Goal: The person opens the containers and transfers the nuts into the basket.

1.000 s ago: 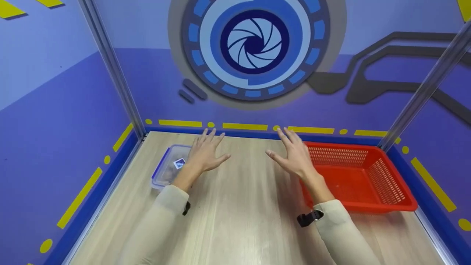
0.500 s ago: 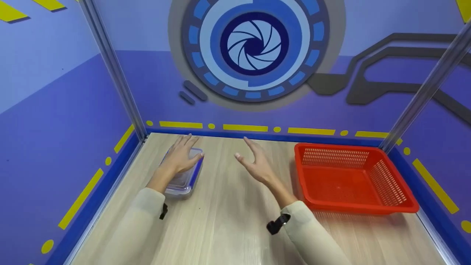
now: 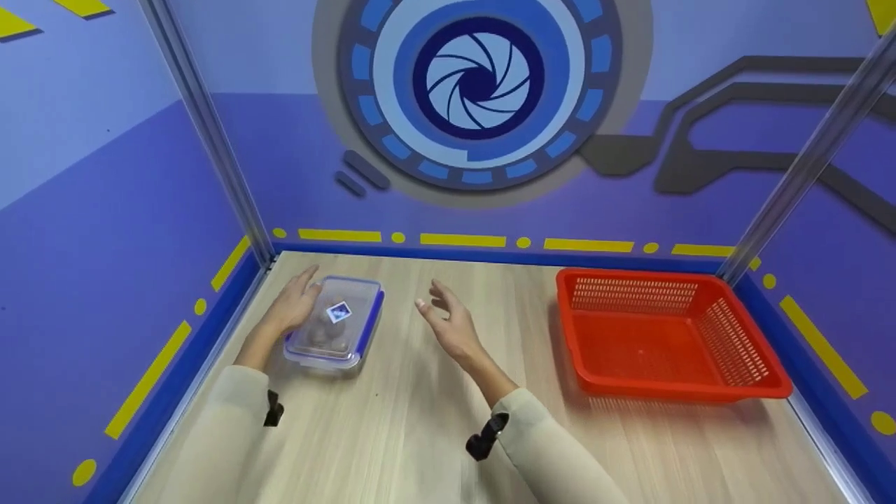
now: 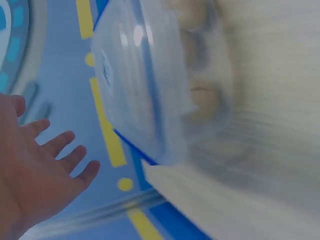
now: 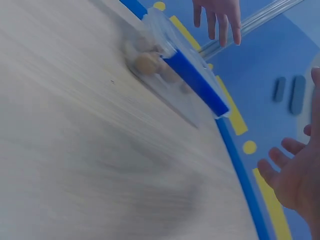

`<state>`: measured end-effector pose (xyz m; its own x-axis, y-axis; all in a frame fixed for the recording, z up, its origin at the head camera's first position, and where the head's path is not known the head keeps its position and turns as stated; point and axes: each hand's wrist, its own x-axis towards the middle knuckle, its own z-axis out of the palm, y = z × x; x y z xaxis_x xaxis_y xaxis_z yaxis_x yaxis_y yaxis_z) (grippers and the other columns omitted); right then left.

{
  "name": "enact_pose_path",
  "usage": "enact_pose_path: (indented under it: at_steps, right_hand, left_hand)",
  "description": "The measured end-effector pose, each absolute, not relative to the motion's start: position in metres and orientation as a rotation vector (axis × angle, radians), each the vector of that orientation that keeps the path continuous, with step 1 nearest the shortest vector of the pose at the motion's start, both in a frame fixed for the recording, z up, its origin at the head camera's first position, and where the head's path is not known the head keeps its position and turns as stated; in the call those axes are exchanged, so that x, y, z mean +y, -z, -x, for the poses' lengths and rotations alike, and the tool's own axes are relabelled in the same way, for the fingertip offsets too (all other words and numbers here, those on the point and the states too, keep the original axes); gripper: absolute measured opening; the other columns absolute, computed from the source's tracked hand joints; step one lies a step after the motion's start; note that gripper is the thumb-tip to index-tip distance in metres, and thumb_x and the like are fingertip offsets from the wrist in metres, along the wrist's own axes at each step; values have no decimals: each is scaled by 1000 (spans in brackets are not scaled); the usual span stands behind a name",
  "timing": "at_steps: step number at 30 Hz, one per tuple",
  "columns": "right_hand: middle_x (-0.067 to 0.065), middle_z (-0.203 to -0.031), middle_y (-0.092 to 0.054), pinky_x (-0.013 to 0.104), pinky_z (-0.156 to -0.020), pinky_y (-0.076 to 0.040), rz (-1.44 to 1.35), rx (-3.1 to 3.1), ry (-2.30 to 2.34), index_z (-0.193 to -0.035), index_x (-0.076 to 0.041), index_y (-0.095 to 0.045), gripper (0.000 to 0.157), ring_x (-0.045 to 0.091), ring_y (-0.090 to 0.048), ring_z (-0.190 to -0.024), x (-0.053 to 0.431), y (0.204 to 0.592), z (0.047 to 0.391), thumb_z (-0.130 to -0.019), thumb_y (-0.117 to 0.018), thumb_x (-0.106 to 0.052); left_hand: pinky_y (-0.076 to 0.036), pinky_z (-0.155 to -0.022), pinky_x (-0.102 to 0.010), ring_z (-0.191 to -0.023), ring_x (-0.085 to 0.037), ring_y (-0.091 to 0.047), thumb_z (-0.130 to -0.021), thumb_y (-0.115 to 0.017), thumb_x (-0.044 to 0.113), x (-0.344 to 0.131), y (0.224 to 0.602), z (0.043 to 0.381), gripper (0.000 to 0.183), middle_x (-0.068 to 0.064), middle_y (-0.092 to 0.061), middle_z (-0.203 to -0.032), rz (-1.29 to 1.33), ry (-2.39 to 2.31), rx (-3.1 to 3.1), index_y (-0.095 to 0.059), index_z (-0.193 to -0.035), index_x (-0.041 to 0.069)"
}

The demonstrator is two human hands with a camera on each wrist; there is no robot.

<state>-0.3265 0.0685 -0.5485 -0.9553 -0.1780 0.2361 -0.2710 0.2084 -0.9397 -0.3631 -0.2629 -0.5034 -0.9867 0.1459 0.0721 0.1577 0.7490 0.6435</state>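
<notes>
- A clear lidded box [image 3: 353, 332] is set on the left part of the wood-grained bench [image 3: 406, 434], its lid in place and a small label [image 3: 339, 312] fixed on top.
- The left hand [image 3: 292, 308] is held at the box's left side, fingers extended; nothing is gripped, and whether the lid's edge is touched cannot be told from the head view.
- The right hand [image 3: 455, 330] is held in the air to the right of the box, thumb and fingers apart, nothing gripped and no contact made.
- The box is judged to be stiff and fairly light, its smooth plastic apt to be slippery and its contents liable to roll if it is tilted.
- The surest hold is judged to be offered by the two long side walls, pressed evenly below the lid; the blue clip [image 5: 195, 82] is best left unpulled, as its fastening cannot be confirmed.
- Inside the box, several round brownish pieces [image 5: 146, 64] are seen through the wall, their kind and number not made out; gentle carrying is advised in case they are fragile.
- A red basket [image 3: 637, 353] is placed on the right, well apart from the box, its floor seen between perforated walls.
</notes>
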Motion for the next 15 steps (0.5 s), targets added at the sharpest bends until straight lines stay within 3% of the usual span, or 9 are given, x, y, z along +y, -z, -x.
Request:
enact_pose_path:
  at_steps: [3,8,15]
  right_hand:
    - [18,-159,-49,55,-117,-41,-382,-2322,-2040,-162,-8,-40,68,38,-47,-146,57,559,324,-108,-61,-42]
    - [22,-159,-47,56,-116,-43,-296,-2169,-2335,-161,-4,-40,65,37,-47,-145,34,571,319,-110,-58,-39]
    - [25,-157,-47,56,-113,-46,-63,-2071,-2685,-162,-6,-38,68,44,-47,-144,3,584,307,-107,-62,-38]
  left_hand:
    - [-12,-127,-61,-156,-53,-17,-115,-28,20,-273,511,362,59,-37,-20,-167,138,1422,-2886,-13,-166,-5]
    - [-9,-129,-58,-159,-50,-5,-116,-26,26,-292,526,361,66,-33,-4,-172,-72,2123,-2630,8,-167,2]
    - [-11,-128,-61,-160,-47,-3,-117,-24,34,-303,548,353,69,-28,0,-174,-214,2316,-2618,12,-167,4]
